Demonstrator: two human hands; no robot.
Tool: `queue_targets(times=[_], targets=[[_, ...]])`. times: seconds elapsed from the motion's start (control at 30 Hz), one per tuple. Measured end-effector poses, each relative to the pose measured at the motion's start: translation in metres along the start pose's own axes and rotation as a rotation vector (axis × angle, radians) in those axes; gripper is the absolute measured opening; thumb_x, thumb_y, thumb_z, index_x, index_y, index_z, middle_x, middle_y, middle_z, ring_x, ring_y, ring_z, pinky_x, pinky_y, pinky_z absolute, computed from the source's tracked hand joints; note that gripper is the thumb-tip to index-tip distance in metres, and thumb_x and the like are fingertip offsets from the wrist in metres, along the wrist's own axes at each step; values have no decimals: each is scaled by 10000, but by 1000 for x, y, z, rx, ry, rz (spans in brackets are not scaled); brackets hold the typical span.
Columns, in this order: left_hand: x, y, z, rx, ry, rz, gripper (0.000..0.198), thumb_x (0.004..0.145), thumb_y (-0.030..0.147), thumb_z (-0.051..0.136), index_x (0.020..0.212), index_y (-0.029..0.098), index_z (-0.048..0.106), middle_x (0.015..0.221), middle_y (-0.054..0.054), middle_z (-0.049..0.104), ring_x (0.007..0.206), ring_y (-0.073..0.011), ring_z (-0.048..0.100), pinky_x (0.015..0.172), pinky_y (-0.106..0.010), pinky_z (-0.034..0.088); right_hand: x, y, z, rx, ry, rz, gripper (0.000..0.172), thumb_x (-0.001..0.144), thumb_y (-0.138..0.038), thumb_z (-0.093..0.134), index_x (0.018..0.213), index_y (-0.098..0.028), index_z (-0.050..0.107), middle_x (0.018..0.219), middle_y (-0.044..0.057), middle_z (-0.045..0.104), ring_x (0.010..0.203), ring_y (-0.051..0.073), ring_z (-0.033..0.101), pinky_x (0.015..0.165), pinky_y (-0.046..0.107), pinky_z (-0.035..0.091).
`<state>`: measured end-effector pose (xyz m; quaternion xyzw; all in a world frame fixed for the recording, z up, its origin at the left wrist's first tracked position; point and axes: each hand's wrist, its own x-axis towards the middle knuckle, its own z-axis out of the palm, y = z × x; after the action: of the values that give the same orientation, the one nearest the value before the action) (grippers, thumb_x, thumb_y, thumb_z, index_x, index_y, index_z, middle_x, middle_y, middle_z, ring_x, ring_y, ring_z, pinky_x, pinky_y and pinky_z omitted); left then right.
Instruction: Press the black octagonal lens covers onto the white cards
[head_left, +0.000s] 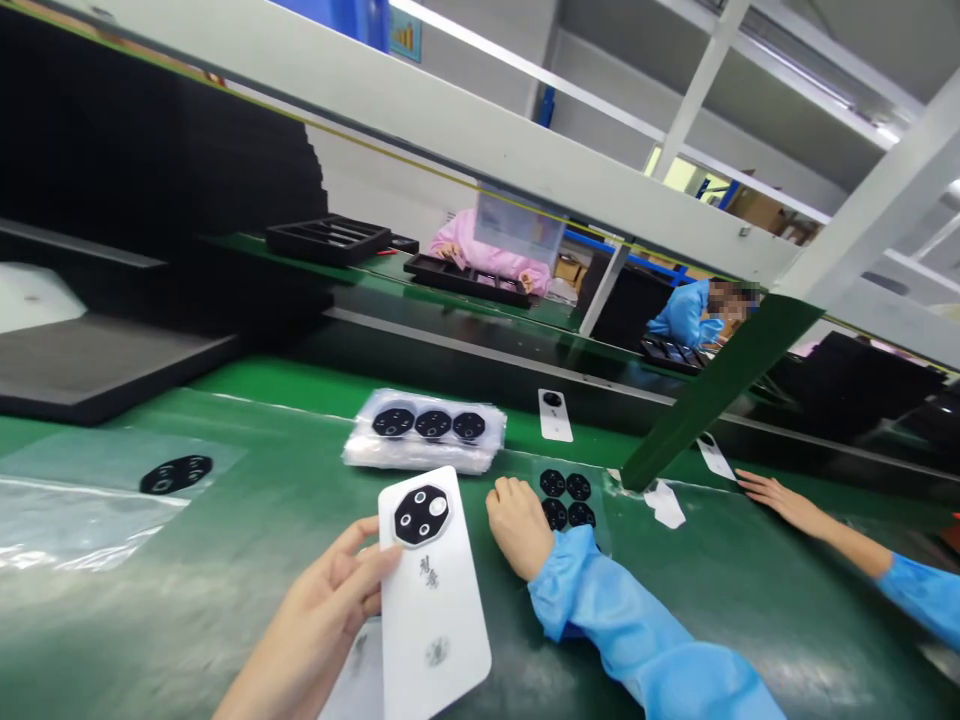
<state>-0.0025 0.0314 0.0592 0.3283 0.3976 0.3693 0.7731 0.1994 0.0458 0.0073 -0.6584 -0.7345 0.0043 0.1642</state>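
Note:
My left hand (337, 600) grips a white phone back cover (435, 620) by its left edge, thumb on the front. The cover is tilted up and has a black camera plate with several rings near its top and dark markings below. Another pale panel (358, 675) is partly hidden behind it. My right hand (521, 525), in a blue sleeve, is curled closed on the table just right of the cover. What its fingers hold, if anything, is hidden. Beside it lies a clear sheet of round black camera stickers (566, 498), partly covered by my wrist and sleeve.
A stack of clear film sheets (424, 455) with black stickers lies ahead. Another film (176, 475) is at left, near a black foam tray (112, 370). White covers (556, 425) rest on the green belt. At right are a green post (720, 395) and a co-worker's hand (784, 505).

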Motion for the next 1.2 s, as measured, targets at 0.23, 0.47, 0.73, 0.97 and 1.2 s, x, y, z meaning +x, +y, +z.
queue_targets(times=[0.23,0.47,0.73,0.97,1.2], targets=[[-9,-18,17,213,-177,-45,573,654,457,727,1093,213,451,581,51,653,577,-170,618,560,-227,460,-28,60,-71,133,-66,13,223,884,-148,454,1056,-231,571,1125,33,568,984,154,571,823,280,457],[-4,-33,28,255,-238,-98,511,659,523,691,993,221,447,624,43,667,638,-174,620,622,-237,462,-89,105,-83,215,-271,206,252,720,-132,650,948,-223,598,878,-4,553,788,146,584,635,240,474],[-2,-37,34,248,-241,-112,472,671,504,690,959,218,449,616,47,677,604,-152,608,617,-225,453,-95,110,-71,235,-375,299,382,646,-195,728,962,-260,525,955,-25,462,856,144,511,761,263,450],[-3,-39,32,236,-248,-113,377,727,437,668,950,213,462,617,43,686,604,-155,625,632,-238,460,-84,107,-72,192,-441,320,375,620,-194,735,906,-262,502,925,-40,455,845,147,504,747,269,420],[-1,-41,35,163,-266,-79,327,735,409,662,898,204,466,680,13,703,603,-156,637,591,-237,455,-67,109,-69,175,-555,321,449,504,-120,769,761,-230,417,834,-56,440,763,133,481,667,238,391]])
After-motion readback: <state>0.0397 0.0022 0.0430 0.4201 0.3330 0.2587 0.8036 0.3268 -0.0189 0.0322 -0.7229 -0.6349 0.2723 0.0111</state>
